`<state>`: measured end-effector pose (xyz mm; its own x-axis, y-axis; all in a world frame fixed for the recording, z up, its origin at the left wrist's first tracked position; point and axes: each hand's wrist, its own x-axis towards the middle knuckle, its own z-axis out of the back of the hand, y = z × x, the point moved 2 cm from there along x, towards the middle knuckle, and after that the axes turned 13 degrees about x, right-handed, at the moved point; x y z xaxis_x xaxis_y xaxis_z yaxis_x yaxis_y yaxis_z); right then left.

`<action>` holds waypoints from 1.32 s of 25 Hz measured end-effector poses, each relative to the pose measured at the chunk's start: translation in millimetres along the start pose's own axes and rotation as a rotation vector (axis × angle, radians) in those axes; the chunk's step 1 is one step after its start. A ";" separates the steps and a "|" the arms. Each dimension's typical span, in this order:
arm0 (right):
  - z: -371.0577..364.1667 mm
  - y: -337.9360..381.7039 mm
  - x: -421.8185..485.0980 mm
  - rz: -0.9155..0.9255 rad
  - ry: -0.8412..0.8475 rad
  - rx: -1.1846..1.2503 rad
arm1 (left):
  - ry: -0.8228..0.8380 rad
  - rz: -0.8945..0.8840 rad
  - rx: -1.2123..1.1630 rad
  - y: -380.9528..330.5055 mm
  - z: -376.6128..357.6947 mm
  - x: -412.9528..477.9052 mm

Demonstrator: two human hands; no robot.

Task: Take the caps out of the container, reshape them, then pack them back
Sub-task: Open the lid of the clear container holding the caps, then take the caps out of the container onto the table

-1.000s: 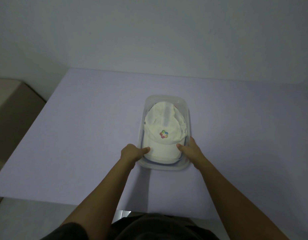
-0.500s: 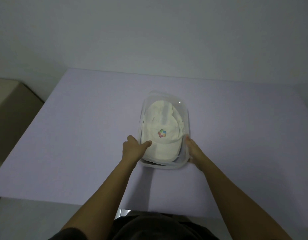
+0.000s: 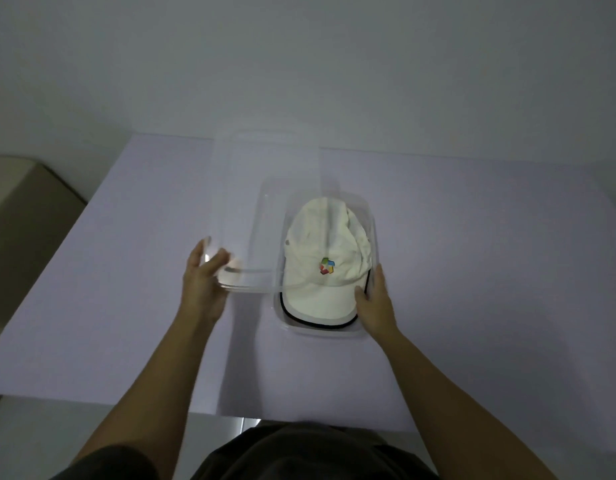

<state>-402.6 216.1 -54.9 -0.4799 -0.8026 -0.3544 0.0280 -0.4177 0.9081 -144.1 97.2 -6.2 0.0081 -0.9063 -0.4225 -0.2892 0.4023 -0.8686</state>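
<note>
where right fingers clasp container, cap touches.

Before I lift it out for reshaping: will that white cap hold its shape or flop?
The white cap probably flops at the crown, which looks creased and slumped. Its brim lies smooth and flat, so likely stiffer. Thin cloth: probably light.

A pale lilac desk is spread across most of the view, and its far edge is set against a plain grey-white wall. A beige, box-like piece of furniture is partly shown to the left of the desk; what it is cannot be told. Dark clothing is seen at the bottom edge.
</note>
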 end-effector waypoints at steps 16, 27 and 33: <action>-12.1 -18.6 11.7 0.014 -0.288 -0.183 | -0.153 0.149 0.637 41.2 137.5 65.7; -17.6 -17.8 8.7 -0.013 -0.282 -0.143 | -0.515 -0.102 1.236 70.2 118.8 56.8; -17.1 -14.1 6.2 -0.010 -0.253 -0.133 | -0.576 -0.073 1.277 73.3 102.9 48.0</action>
<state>-390.9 209.7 -73.7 -0.6842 -0.6732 -0.2806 0.1289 -0.4902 0.8620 -66.4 96.5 -116.7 0.4617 -0.8757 -0.1416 0.7850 0.4776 -0.3945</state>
